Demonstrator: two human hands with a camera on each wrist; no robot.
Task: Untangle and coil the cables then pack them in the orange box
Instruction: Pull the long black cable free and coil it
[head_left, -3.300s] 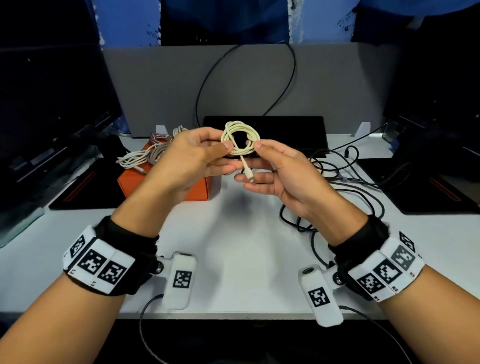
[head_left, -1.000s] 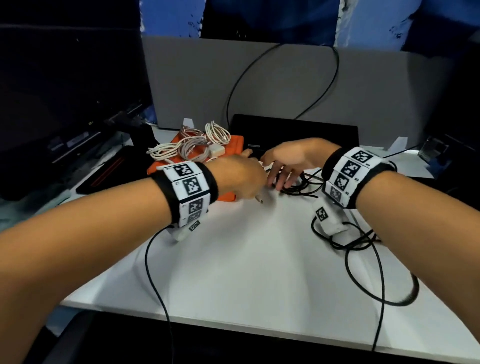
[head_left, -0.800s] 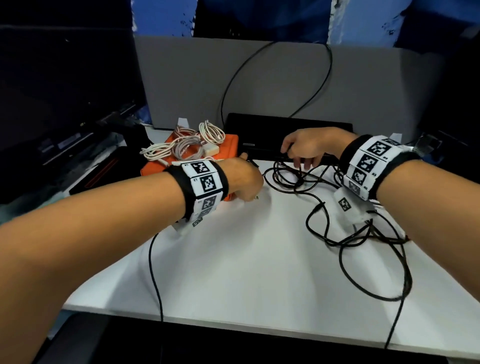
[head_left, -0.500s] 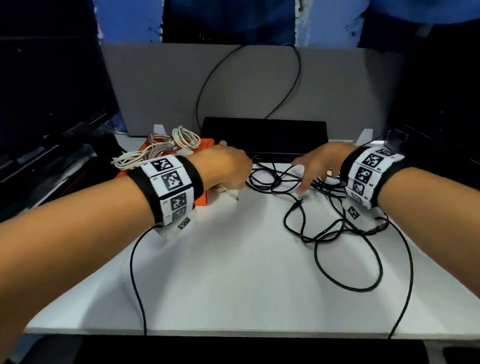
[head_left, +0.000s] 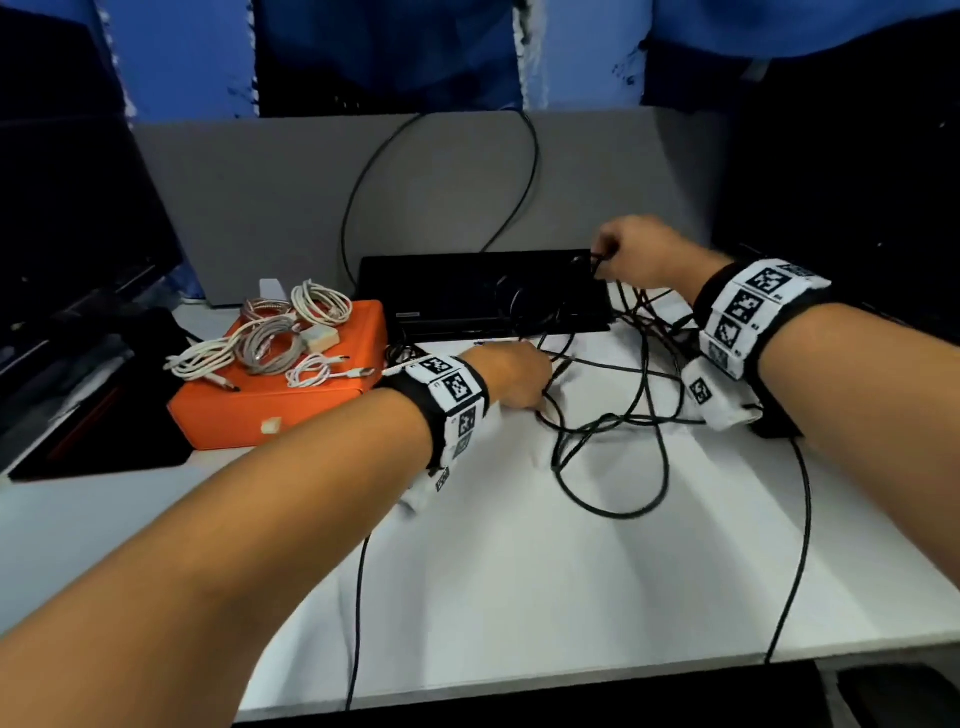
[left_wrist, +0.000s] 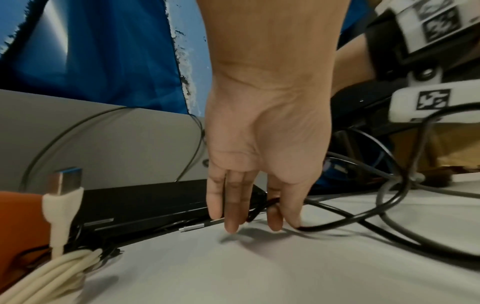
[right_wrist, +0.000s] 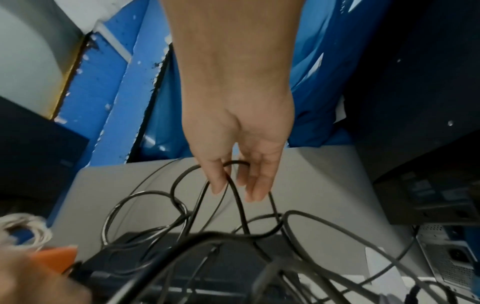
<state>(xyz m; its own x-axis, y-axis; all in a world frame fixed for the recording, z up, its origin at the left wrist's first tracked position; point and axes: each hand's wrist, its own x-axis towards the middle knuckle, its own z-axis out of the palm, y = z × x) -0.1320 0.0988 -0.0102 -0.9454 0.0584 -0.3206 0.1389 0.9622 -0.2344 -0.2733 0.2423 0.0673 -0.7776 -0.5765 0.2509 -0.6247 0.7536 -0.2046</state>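
Note:
A tangled black cable sprawls over the white table right of centre. My right hand is raised at the back and pinches loops of it, which hang from thumb and fingers. My left hand is down on the table, its thumb and forefinger pinching another stretch of the black cable. The orange box stands at the left, lid closed, with several coiled white and grey cables on top. A cream coil with an upright USB plug lies beside the box under my left wrist.
A flat black device lies against the grey partition, with a thin black lead looping up behind it. Dark monitors stand at both sides. Black leads from the wrist cameras trail over the table's front edge.
The cream coil that both hands held has been set down by the box. The right hand has taken the black cable and lifted it back; the left hand has moved onto the same cable.

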